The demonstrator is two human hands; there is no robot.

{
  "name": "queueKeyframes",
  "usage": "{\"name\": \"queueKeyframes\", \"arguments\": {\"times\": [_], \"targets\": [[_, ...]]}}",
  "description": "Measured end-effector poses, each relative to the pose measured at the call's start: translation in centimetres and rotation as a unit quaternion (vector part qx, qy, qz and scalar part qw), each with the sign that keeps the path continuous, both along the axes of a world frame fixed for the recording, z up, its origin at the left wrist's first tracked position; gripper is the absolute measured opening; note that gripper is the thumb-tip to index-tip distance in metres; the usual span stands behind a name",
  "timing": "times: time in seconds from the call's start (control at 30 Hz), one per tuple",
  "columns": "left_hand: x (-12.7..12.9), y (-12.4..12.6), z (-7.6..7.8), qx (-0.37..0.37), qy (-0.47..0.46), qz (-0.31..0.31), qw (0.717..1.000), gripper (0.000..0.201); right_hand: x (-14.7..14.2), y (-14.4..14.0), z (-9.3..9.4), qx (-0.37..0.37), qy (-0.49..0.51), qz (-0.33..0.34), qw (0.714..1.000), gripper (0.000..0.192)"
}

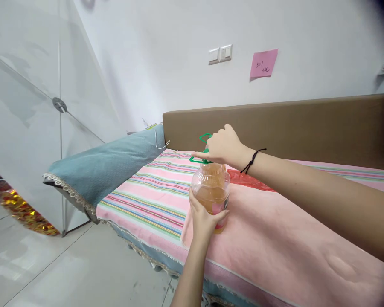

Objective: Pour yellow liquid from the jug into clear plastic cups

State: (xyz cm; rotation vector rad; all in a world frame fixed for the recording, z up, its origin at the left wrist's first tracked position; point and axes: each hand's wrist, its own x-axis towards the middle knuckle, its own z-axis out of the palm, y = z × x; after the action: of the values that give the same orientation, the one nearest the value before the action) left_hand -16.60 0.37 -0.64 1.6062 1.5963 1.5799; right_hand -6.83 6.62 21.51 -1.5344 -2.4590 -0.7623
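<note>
A clear plastic oil bottle (209, 194) partly filled with amber liquid stands on the pink blanket. My left hand (205, 219) is wrapped around its lower body, thumb on the near right side. At the neck, my right hand (224, 147) is closed over the top, one finger stretched out to the left along the green handle (196, 160). Part of that green plastic also shows above the knuckles. The cap is mostly hidden under the right hand. A black cord bracelet (252, 161) circles my right wrist.
Striped pink cloth (150, 200) covers the sofa seat, with a red plastic bag (248, 179) behind the bottle. A blue-draped armrest (115, 160) is at left, a brown backrest (275, 128) behind. A pink note (264, 64) and switches (220, 54) are on the wall.
</note>
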Motion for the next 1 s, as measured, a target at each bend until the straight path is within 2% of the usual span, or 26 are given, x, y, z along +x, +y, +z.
{"name": "queueKeyframes", "arguments": {"times": [0.1,0.33,0.57,0.63,0.83,1.0], "targets": [[0.0,0.1,0.1,0.005,-0.002,0.006,1.000,0.126,0.0,0.6,0.1,-0.025,0.012,0.001,1.000,0.074],[0.0,0.6,0.3,0.019,-0.019,0.012,1.000,0.118,1.1,2.0,-0.1,-0.092,0.079,0.064,0.991,0.053],[-0.1,0.5,0.3,0.026,-0.030,0.009,0.999,0.118,2.3,2.4,0.0,-0.137,0.080,0.216,0.963,0.057],[-0.1,0.5,0.1,0.024,-0.018,0.020,0.999,0.120,2.5,2.2,0.6,-0.143,0.063,0.195,0.968,0.062],[0.0,0.5,-0.3,0.010,0.010,0.015,1.000,0.122,2.2,1.3,3.7,-0.178,0.032,0.052,0.982,0.074],[0.0,0.4,-0.1,0.011,0.011,0.014,1.000,0.122,1.6,1.7,3.8,-0.198,0.006,0.014,0.980,0.071]]}}
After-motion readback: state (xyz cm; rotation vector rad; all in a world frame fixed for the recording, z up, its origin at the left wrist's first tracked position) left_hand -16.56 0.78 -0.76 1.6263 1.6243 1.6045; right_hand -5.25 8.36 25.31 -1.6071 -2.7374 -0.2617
